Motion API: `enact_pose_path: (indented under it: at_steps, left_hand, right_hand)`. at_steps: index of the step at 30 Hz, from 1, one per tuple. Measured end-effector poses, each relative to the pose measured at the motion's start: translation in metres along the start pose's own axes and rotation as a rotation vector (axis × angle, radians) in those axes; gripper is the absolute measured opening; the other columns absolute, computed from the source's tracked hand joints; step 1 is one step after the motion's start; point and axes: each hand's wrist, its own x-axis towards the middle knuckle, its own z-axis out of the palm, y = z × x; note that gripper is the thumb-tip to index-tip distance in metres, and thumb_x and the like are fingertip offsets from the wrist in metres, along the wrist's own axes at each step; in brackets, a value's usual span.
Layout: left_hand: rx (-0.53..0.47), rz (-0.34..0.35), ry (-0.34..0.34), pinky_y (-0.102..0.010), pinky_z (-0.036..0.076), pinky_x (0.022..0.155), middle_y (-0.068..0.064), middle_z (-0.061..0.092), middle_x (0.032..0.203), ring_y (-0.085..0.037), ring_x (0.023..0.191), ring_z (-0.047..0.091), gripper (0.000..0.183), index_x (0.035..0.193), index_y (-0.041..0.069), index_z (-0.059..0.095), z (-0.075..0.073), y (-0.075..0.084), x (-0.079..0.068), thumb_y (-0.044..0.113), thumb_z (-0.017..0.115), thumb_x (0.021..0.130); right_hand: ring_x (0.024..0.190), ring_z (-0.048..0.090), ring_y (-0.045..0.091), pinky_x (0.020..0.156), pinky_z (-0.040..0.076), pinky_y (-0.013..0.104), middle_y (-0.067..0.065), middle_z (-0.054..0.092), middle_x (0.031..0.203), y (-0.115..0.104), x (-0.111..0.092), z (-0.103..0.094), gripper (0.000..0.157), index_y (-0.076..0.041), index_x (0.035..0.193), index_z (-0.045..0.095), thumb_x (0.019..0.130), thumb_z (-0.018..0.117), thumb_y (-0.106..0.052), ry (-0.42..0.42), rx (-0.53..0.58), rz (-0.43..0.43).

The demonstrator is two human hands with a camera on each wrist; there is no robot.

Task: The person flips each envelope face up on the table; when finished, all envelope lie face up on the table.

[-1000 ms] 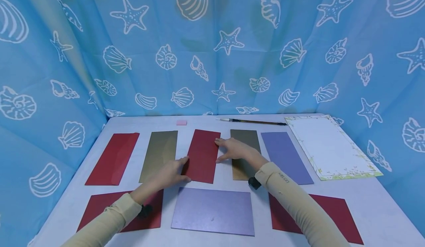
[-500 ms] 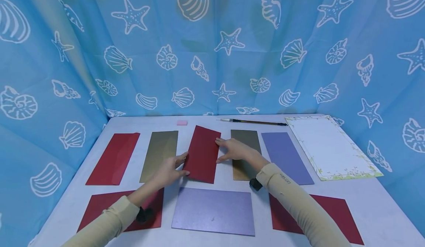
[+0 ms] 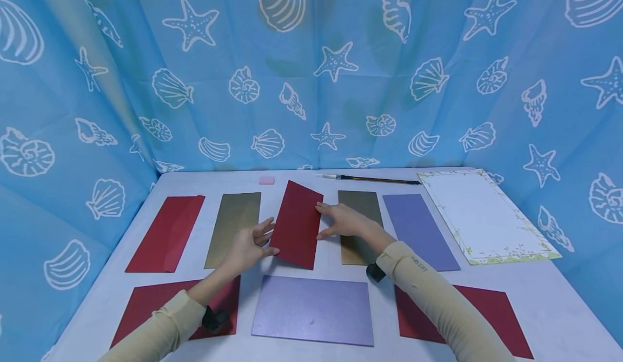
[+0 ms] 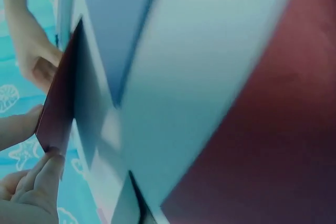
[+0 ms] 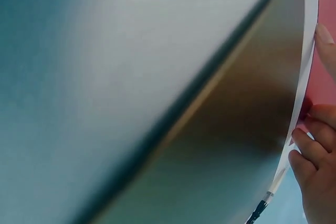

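A plain red card [image 3: 297, 226] stands tilted over the middle of the white table, its left edge raised. My left hand [image 3: 248, 245] pinches that left edge between thumb and fingers; the left wrist view shows the card [image 4: 60, 93] almost edge-on, with fingertips against its border. On the opposite side, my right hand [image 3: 343, 220] touches the right edge with thumb and fingertips spread apart along it. The right wrist view catches this hand [image 5: 320, 156] at the margin of the pink-looking card [image 5: 325, 3]. Part of a gold card [image 3: 357, 199] lies hidden under the right hand.
Red [image 3: 165, 232], gold [image 3: 236, 216] and purple [image 3: 418, 232] cards flank the raised one. In front lie a purple panel [image 3: 311, 310] and two red sheets. At the back are a pink block [image 3: 266, 181], a brush [image 3: 375, 178] and bordered paper [image 3: 486, 216]. A shell-print curtain [image 3: 311, 97] surrounds the table.
The red card lay flat a second ago; its left edge has come up with my left hand, whose fingers rose slightly. My right hand has stayed almost still at the right edge.
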Motion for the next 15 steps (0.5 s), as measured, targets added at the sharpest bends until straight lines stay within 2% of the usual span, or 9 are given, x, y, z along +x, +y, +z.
enact_pose_path:
  at_steps: [4,9,13,15]
  left_hand:
    - [-0.03,0.02,0.021,-0.039,0.048,0.09,-0.02,0.056,0.132,-0.033,0.119,0.055,0.072,0.143,0.0,0.044,0.001,0.006,-0.001,-0.007,0.075,0.078]
    - [-0.024,0.121,0.014,-0.042,0.05,0.088,-0.018,0.052,0.137,-0.032,0.118,0.056,0.069,0.143,0.001,0.044,0.003,0.016,-0.002,-0.006,0.073,0.081]
    - [-0.018,0.189,0.003,-0.046,0.05,0.087,-0.02,0.049,0.14,-0.032,0.118,0.056,0.066,0.143,-0.001,0.043,0.006,0.021,-0.003,-0.005,0.071,0.083]
    - [-0.014,0.213,0.002,-0.046,0.05,0.087,-0.02,0.049,0.14,-0.032,0.118,0.056,0.065,0.142,-0.002,0.043,0.007,0.022,-0.003,-0.006,0.07,0.084]
  right_hand:
    - [0.14,0.031,0.028,0.108,0.036,0.038,0.013,0.035,0.152,-0.001,0.001,0.0,0.087,-0.001,0.147,0.036,0.08,0.079,-0.035,0.02,-0.006,-0.009]
    - [0.14,0.032,0.03,0.105,0.039,0.04,0.015,0.033,0.152,-0.004,0.002,-0.002,0.089,0.001,0.148,0.033,0.081,0.079,-0.034,0.031,0.005,-0.02]
    - [0.137,0.037,0.031,0.102,0.042,0.041,0.017,0.037,0.149,-0.005,0.005,-0.008,0.081,0.003,0.146,0.034,0.085,0.075,-0.032,0.043,0.042,-0.033]
    - [0.132,0.043,0.032,0.099,0.046,0.04,0.019,0.042,0.146,-0.007,0.009,-0.014,0.073,0.005,0.145,0.037,0.09,0.07,-0.03,0.078,0.083,-0.019]
